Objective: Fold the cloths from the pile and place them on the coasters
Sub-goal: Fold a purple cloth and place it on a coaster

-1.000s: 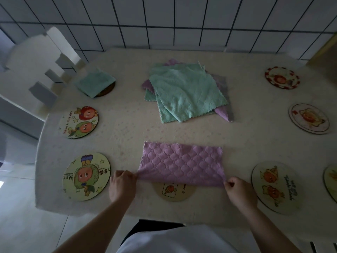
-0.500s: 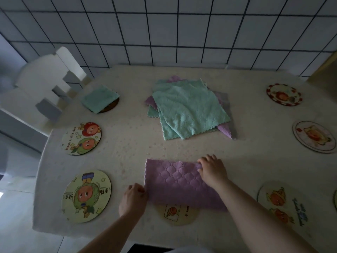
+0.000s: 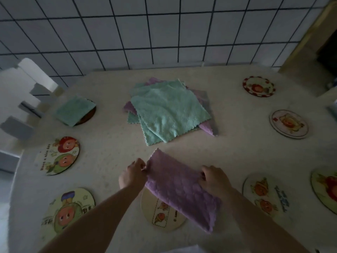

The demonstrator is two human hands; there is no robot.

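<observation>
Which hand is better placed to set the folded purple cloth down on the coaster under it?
Right, probably. The right hand grips the purple quilted cloth directly above its hanging bulk, which overlaps the beige round coaster. The left hand pinches only the far corner.

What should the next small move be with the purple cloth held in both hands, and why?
Probably bring the two held ends together to finish the fold. The left hand and right hand each pinch an end of the purple cloth, a long strip lifted over the near coaster, too long to fit it. Only the far-left coaster holds a folded teal cloth.
</observation>
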